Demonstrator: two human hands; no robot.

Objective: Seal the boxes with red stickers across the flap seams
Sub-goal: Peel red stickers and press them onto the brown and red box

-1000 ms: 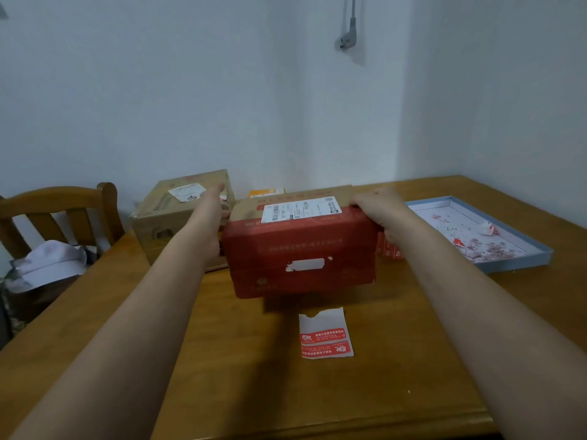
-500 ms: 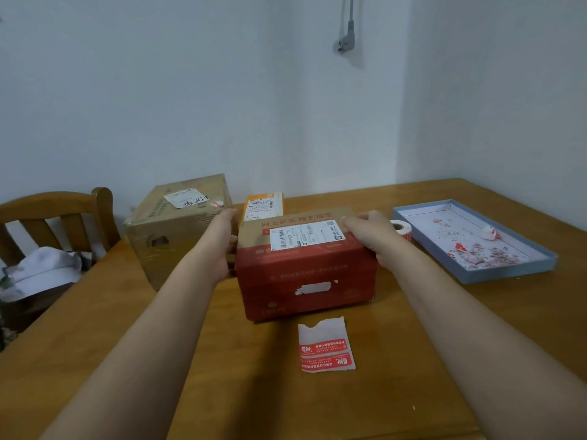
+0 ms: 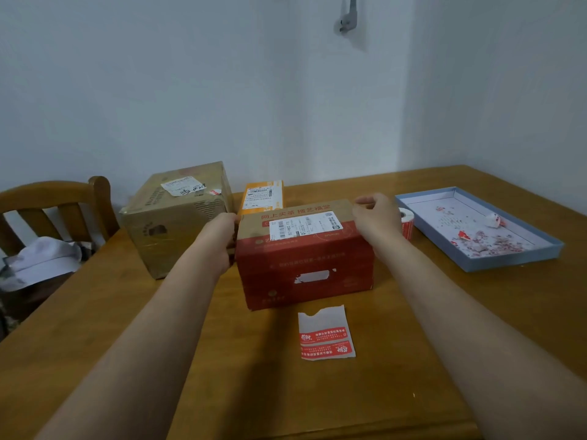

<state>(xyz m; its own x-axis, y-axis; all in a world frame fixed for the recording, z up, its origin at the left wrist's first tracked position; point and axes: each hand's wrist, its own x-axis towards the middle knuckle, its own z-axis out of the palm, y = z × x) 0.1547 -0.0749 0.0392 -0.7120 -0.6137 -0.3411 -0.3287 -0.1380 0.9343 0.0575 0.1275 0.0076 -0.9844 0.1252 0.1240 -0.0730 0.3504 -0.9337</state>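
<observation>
Left hand [image 3: 219, 239] presses the red box [image 3: 305, 258] end, fingers hidden; right hand [image 3: 376, 217], loosely curled and empty, could nudge the sticker roll [image 3: 406, 222].

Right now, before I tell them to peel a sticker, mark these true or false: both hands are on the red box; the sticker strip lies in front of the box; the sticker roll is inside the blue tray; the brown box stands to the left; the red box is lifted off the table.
1. Both hands, left hand and right hand, are at the red box: true.
2. The sticker strip lies in front of it: true.
3. The sticker roll is inside the blue tray: false, it stands on the table beside the tray.
4. The brown box stands to the left: true.
5. The red box is lifted: false, it rests on the table.
</observation>
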